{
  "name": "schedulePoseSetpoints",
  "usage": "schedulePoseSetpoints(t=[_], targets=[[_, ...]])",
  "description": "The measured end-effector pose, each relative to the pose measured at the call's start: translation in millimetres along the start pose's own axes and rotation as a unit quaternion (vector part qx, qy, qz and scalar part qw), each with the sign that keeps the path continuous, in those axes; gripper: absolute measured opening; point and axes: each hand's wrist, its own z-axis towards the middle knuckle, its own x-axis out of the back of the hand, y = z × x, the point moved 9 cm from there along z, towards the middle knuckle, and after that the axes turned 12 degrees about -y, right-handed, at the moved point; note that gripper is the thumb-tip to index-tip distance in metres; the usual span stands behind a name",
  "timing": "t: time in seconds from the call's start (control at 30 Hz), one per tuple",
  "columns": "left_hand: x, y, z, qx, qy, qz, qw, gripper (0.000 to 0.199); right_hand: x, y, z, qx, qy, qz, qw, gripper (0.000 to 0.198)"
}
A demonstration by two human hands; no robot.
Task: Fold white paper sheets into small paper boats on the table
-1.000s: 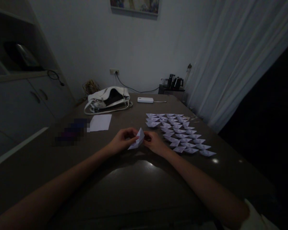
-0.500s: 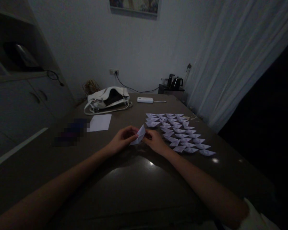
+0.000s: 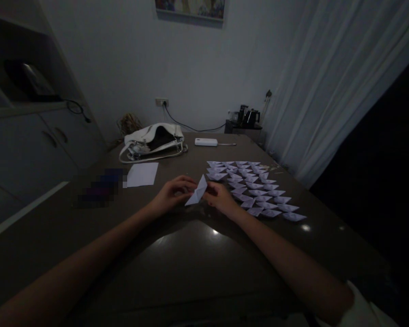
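Observation:
A folded white paper boat [image 3: 198, 192] is held tilted above the table, between my two hands. From its left side, my left hand [image 3: 173, 193] grips it with curled fingers, the thumb at the paper and the fingertips partly behind it. My right hand [image 3: 221, 198] pinches it from the other side, and its fingertips are partly hidden by the paper. To the right, several finished paper boats [image 3: 254, 186] stand in rows on the table. A stack or sheet of white paper [image 3: 142, 174] lies to the left of my left hand.
Farther back on the dark table [image 3: 191, 268] are a white handbag [image 3: 153, 138] and a white power bank [image 3: 206, 142] with a short cable. A blurred-out dark item [image 3: 102, 188] lies at left. White curtains [image 3: 300, 91] hang beyond the right edge.
The paper boat has turned slightly and shows more of its folded side. My left thumb has moved off its front face toward its left edge. The rows of boats are unchanged.

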Motion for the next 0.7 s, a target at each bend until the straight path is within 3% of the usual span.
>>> schedulePoseSetpoints(t=[0.13,0.33,0.7], targets=[[-4,-4,0,0.003,-0.022,0.017,1.000,0.019,-6,5,-1,-0.041,-0.028,0.030,0.998,0.023],[-8,-1,-2,-0.030,-0.024,0.026,0.999,0.016,-14,3,-4,-0.047,-0.053,0.053,0.996,0.030],[-5,8,-1,-0.047,-0.008,0.047,0.998,0.014,-14,6,-4,-0.070,-0.046,0.056,0.995,0.032]])
